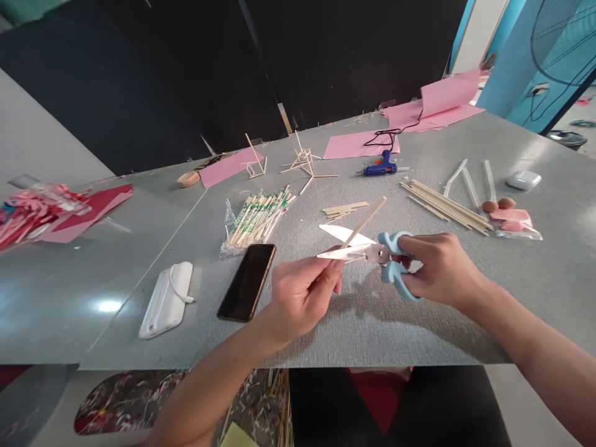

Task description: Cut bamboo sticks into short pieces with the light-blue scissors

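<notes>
My right hand is closed around the light blue handles of a pair of scissors, whose blades are spread apart and point left. Between the blades passes a thin wooden stick, tilted up to the right. My left hand pinches the lower end of this stick close to the blades. Short cut sticks lie on the table just beyond the scissors. Longer sticks lie in a loose bundle beyond my right hand.
A black phone, a white power bank and a bag of wrapped chopsticks lie left of my hands. A blue glue gun, small stick frames and pink sheets are farther back. Clear glue sticks lie right.
</notes>
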`<state>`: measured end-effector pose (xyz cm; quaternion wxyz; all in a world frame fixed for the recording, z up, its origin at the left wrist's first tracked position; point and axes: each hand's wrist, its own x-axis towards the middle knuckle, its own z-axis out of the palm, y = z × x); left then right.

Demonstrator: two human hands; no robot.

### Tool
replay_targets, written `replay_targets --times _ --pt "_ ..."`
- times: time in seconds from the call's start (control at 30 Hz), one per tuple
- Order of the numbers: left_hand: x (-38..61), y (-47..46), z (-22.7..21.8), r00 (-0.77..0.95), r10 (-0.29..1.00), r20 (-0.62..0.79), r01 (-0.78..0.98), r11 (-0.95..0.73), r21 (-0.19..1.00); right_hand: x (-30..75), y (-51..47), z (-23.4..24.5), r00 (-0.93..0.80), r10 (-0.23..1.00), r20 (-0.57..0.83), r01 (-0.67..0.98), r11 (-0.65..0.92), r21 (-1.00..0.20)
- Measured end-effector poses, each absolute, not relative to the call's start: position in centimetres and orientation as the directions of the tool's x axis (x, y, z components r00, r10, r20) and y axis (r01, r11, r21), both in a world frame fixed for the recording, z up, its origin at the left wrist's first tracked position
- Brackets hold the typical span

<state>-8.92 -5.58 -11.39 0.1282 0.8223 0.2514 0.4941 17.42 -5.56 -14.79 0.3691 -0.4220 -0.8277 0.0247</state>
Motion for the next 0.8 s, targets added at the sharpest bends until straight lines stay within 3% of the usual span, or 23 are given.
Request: replay_targets --times 0.17,0.33,0.43,0.8 --pt "-8.92 -5.39 -11.34 0.362 0.493 0.791 0.307 -0.864 0.399 17.57 -5.61 -14.85 -0.38 0.716 0.585 0.687 0.642 -0.34" --pt "-8.97 -5.77 -11.08 0.403 0.656 0.638 0.198 -0.743 0.639 17.4 -5.59 -14.83 -0.385 0.708 0.592 0.691 0.646 -0.324" --pt "-8.96 -5.94 -10.86 0.414 0.693 0.591 0.139 -0.689 0.711 17.31 -5.57 -14.86 -0.38 0.706 0.598 0.693 0.645 -0.322" --pt "-8.76 -5.9 -10.78 0.383 0.688 0.616 0.165 -0.707 0.687 17.2 -5.78 -14.47 -0.344 0.688 0.639 0.703 0.64 -0.31"
